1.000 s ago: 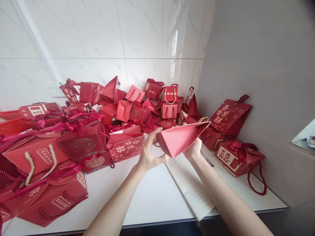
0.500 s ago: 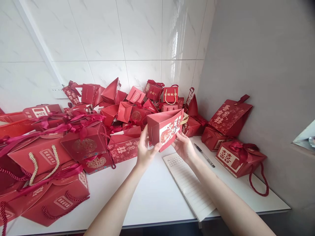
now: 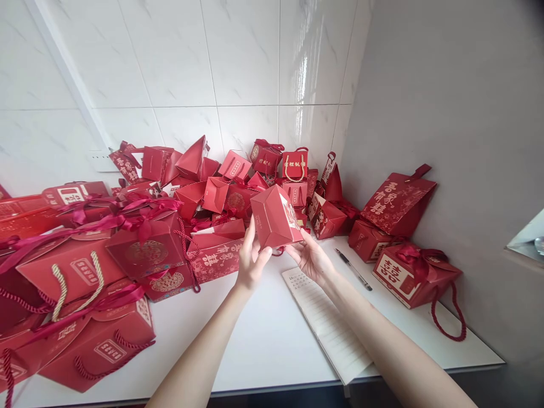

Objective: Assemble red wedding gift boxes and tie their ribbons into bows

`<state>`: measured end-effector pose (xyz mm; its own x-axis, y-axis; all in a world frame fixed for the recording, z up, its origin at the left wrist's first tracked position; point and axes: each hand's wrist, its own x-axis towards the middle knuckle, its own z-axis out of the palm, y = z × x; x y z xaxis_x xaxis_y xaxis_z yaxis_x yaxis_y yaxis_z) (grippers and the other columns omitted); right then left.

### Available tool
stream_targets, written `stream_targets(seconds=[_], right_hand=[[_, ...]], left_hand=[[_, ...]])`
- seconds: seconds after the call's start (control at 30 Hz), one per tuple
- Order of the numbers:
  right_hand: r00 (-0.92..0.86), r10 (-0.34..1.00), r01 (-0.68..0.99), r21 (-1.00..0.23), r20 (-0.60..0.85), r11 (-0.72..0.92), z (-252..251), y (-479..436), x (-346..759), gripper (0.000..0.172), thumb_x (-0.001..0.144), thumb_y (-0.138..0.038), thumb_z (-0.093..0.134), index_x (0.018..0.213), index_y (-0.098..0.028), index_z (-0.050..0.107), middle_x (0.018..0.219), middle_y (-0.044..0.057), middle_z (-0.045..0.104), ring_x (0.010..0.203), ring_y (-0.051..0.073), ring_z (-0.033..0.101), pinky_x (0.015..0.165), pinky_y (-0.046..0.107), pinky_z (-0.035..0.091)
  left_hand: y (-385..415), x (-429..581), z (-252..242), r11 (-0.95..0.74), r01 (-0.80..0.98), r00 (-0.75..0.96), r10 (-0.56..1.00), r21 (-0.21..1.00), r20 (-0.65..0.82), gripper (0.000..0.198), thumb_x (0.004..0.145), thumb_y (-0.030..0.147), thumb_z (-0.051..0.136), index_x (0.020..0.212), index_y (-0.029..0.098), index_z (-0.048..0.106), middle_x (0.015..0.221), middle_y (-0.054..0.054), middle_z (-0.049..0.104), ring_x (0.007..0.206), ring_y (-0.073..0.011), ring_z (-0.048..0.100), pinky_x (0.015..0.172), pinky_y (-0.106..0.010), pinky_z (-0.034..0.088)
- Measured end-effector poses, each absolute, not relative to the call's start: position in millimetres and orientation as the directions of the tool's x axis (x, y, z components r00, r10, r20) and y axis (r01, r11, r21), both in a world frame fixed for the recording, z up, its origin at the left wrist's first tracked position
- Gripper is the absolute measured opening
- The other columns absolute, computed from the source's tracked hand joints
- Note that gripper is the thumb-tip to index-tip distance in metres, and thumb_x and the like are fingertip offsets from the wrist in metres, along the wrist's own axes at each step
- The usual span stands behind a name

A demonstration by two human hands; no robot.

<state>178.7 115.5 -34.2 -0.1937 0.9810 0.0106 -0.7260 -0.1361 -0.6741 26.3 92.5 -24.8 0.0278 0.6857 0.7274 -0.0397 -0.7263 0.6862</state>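
Note:
Between my two hands, a red paper gift box [image 3: 272, 218] is held up above the white table, tilted so that a plain red side and its folded bottom face me. Part of its printed face shows at the right. My left hand [image 3: 251, 258] grips the box's left and lower edge, thumb toward me and fingers partly hidden behind. At the lower right corner, my right hand [image 3: 312, 258] pinches it with thumb and fingertips. Below my right hand lies a lined notepad [image 3: 327, 323] with handwriting near its top.
A black pen [image 3: 353, 268] lies right of the notepad. Piled red gift boxes [image 3: 85, 272] with ribbons and rope handles fill the left and back. More stand at the right, including a box with a white label [image 3: 408, 277]. Tiled and grey walls bound the white table [image 3: 263, 340].
The box in my hands has turned: its printed front now faces away to the right, and its plain side and bottom show. Both hands keep hold of it.

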Motion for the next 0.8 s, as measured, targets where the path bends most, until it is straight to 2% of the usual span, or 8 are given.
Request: stream_targets(seconds=[0.13,0.27,0.37,0.57,0.8], right_hand=[[-0.118,0.993,-0.738,-0.668,-0.015,-0.098,-29.4,113.0,177.0,0.018,0.076,-0.028,0.073,0.090,-0.019,0.067,0.080,0.003,0.074,0.063,0.014,0.071,0.059,0.021,0.063],[-0.093,0.996,-0.735,-0.674,-0.009,-0.075,-27.3,111.2,176.5,0.021,0.075,-0.028,0.074,0.091,-0.018,0.066,0.082,0.003,0.075,0.065,0.015,0.071,0.063,0.023,0.063],[-0.109,0.994,-0.730,-0.679,0.008,-0.074,-28.8,111.6,176.7,0.023,0.076,-0.029,0.074,0.094,-0.017,0.066,0.082,0.004,0.075,0.066,0.016,0.072,0.063,0.022,0.063],[-0.187,0.982,-0.730,-0.672,0.018,-0.126,-31.4,111.5,176.9,0.021,0.079,-0.030,0.070,0.093,-0.015,0.066,0.078,0.006,0.074,0.069,0.017,0.072,0.067,0.023,0.062],[-0.279,0.955,-0.711,-0.689,0.096,-0.139,-35.4,112.3,178.8,0.016,0.079,-0.027,0.068,0.093,-0.019,0.063,0.084,0.003,0.074,0.078,0.018,0.071,0.073,0.030,0.061]], left_hand=[[93.9,27.3,-23.9,-0.748,-0.059,0.009,0.661,0.661,0.750,0.074,0.084,0.048,0.051,0.147,0.018,0.027,0.144,-0.010,0.045,0.130,-0.0316,0.045,0.109,-0.044,0.040],[96.0,28.6,-25.3,-0.768,-0.110,0.002,0.634,0.631,0.773,0.071,0.085,0.045,0.051,0.147,0.018,0.028,0.147,-0.009,0.041,0.135,-0.0293,0.039,0.114,-0.040,0.032],[94.7,28.3,-24.6,-0.773,-0.096,0.011,0.630,0.628,0.777,0.073,0.084,0.046,0.051,0.147,0.018,0.027,0.147,-0.009,0.042,0.134,-0.0299,0.040,0.113,-0.041,0.034],[92.2,25.5,-25.3,-0.756,-0.048,0.055,0.651,0.653,0.757,0.080,0.082,0.048,0.054,0.149,0.020,0.020,0.145,-0.010,0.044,0.128,-0.0320,0.048,0.102,-0.043,0.048],[96.9,23.5,-32.2,-0.776,-0.032,0.061,0.627,0.629,0.777,0.077,0.080,0.042,0.056,0.148,0.023,0.025,0.150,-0.007,0.037,0.134,-0.0302,0.041,0.108,-0.042,0.043]])
